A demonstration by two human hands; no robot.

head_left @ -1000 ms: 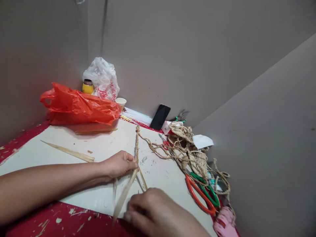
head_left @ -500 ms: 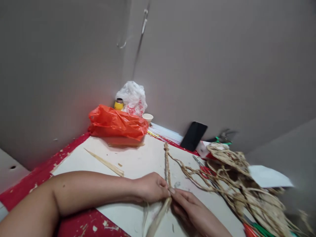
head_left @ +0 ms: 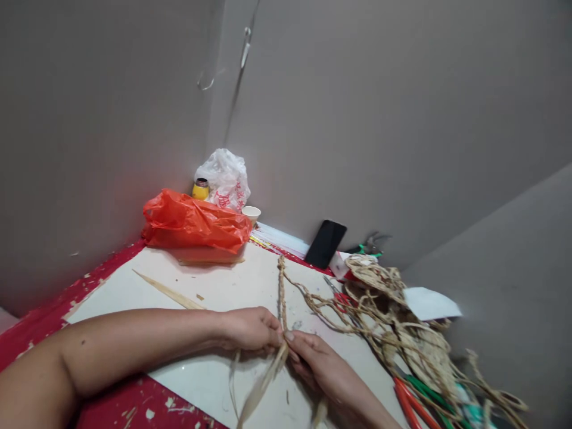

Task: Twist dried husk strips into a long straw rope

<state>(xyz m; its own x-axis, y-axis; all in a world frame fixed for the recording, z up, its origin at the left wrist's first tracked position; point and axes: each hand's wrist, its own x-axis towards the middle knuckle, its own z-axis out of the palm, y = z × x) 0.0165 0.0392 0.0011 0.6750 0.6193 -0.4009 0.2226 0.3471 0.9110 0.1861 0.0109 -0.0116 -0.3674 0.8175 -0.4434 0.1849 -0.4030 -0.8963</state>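
Note:
A braided straw cord [head_left: 282,289] lies stretched away from me on the white board [head_left: 214,289]. My left hand [head_left: 252,329] pinches the near end of the braid, fingers closed on it. My right hand [head_left: 319,363] meets it from the right, its fingertips closed on the loose pale straw strands [head_left: 261,387] that trail toward me from the braid's end. The two hands touch at the braid.
A tangle of braided straw cord [head_left: 393,316] lies right, over red and green scissors [head_left: 417,405]. A black phone [head_left: 325,244] leans on the wall. An orange bag [head_left: 194,223], white bag [head_left: 224,177], yellow jar [head_left: 201,189] and paper cup [head_left: 251,213] sit at the back. A straw strip [head_left: 167,291] lies left.
My right hand has come up from the near edge to the braid's end and taken hold of the strands beside my left hand. The camera view has shifted upward.

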